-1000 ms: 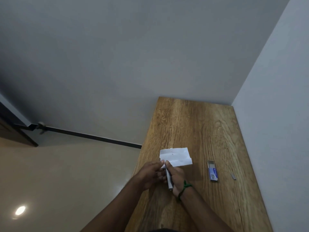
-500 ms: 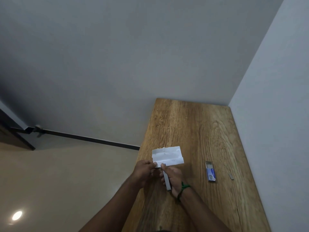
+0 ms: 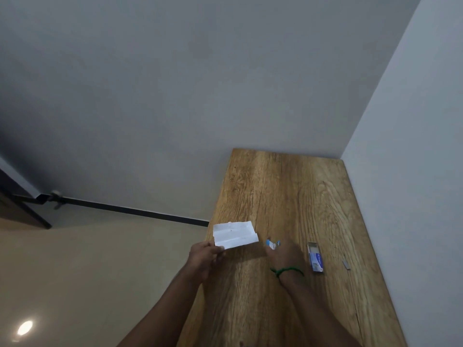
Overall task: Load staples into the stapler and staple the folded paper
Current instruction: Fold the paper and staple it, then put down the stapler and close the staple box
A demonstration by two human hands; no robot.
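Left hand (image 3: 204,256) has its fingers (image 3: 217,249) pinching the near corner of the folded paper (image 3: 235,234), holding it up off the worktop's (image 3: 288,186) left edge, probably to check the staple. Right hand (image 3: 284,254) is curled around the stapler (image 3: 273,244), looks like setting it down mid-worktop. One paper, one stapler, one open staple box (image 3: 315,257) toward the right edge, one loose staple strip (image 3: 346,264) beyond it.
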